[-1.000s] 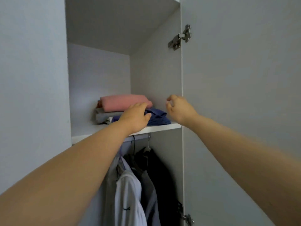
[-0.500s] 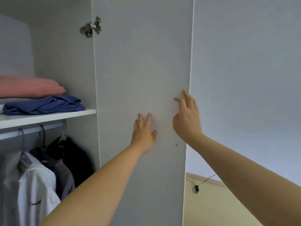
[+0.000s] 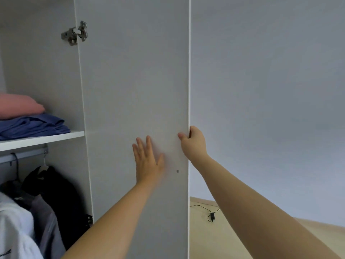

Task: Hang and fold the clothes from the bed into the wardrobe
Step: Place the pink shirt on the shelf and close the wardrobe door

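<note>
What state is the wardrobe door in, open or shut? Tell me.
Open: the wardrobe door stands swung out, hinge exposed, shelf and hanging clothes visible beside it.

Wardrobe, pale grey, with its door swung open towards the viewer; clothes are folded on the shelf and hung below it.
White shelf at left: a folded pink garment sits above and behind a rumpled blue garment, the two touching, the blue one reaching nearly to the shelf's front edge. The rail is just under the shelf. Hanging from it, far to near: a black garment, a grey garment and a white garment, pressed together. A metal hinge sits high on the door's inner edge.
</note>
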`<state>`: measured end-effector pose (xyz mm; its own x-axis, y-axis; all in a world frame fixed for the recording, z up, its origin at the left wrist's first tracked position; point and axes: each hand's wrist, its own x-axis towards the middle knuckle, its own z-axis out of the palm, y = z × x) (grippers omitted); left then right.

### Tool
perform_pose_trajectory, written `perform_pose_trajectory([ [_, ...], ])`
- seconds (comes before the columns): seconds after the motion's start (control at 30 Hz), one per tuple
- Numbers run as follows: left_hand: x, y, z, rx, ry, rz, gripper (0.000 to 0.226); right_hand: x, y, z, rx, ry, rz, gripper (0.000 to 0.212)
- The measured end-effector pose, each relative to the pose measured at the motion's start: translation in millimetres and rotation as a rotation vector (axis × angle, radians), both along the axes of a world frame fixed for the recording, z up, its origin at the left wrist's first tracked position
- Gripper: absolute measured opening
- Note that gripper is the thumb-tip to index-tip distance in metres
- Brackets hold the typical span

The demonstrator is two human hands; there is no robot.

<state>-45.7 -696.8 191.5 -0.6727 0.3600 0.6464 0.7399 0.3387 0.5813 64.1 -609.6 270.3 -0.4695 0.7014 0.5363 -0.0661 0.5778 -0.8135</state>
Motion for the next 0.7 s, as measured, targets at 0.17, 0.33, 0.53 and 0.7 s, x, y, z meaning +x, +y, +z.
perform_pose_trajectory([
  [0.17, 10, -15, 0, 0.019, -0.041, -0.039, 0.066, 11, -20, -4, 0.073, 0.024, -0.007, 0.025],
  [0.33, 27, -45, -6, 0.037, -0.138, -0.133, 0.065, 29, -58, -16, 0.189, 0.049, 0.043, 0.026],
  [0.53, 50, -111, -21, 0.196, -0.208, -0.216, 0.058, 40, -129, -28, 0.309, 0.13, 0.172, 0.034],
  [0.7, 75, -195, -25, 0.453, -0.426, -0.364, 0.046, 27, -208, -41, 0.404, 0.143, 0.328, 0.031],
])
